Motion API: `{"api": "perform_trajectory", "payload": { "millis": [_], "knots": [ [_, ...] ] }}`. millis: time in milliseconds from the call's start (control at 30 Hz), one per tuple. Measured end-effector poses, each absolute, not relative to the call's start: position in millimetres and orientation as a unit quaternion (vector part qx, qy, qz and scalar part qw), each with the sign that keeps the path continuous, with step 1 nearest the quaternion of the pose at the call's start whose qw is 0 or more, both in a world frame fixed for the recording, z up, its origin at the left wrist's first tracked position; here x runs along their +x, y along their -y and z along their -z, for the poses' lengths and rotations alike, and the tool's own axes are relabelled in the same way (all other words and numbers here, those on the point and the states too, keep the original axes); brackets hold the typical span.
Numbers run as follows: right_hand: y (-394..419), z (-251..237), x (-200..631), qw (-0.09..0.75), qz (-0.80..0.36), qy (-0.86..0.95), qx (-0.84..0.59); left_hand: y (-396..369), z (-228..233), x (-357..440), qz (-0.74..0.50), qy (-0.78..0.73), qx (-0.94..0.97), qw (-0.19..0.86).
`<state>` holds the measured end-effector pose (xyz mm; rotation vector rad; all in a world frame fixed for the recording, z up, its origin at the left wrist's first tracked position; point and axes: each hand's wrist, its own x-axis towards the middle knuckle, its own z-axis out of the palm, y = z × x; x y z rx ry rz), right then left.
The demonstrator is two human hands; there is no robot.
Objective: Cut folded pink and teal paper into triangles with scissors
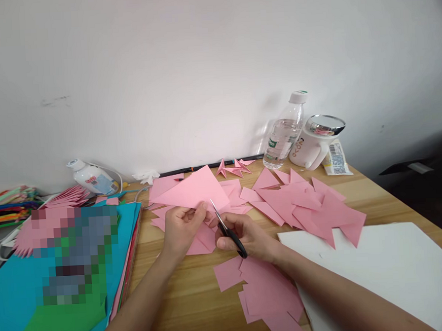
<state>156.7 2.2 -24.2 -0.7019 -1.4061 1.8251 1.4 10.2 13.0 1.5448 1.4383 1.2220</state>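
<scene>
Head view: a wooden desk stood against a pale wall, with a white sheet at its right edge and a stack of blue and green paper at its left. Cut pink triangles lay scattered across the middle, and a water bottle and white mug stood together at the back. The left hand pinched a folded pink sheet, lifted just above the desk's centre. The right hand gripped black-handled scissors, blades slightly parted at the sheet's lower edge.
</scene>
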Motion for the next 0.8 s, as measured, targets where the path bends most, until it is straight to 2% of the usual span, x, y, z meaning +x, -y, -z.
{"api": "perform_trajectory", "payload": {
  "millis": [467, 800],
  "knots": [
    [-2.2, 24.7, 157.3, 0.365, -0.676, 0.571, -0.29, -11.2, -5.7, 0.5, -0.481, -0.545, 0.566, 0.387],
    [-1.5, 35.4, 155.4, 0.365, -0.71, 0.534, -0.278, -11.8, -4.4, 0.3, -0.478, -0.541, 0.565, 0.4]
  ]
}}
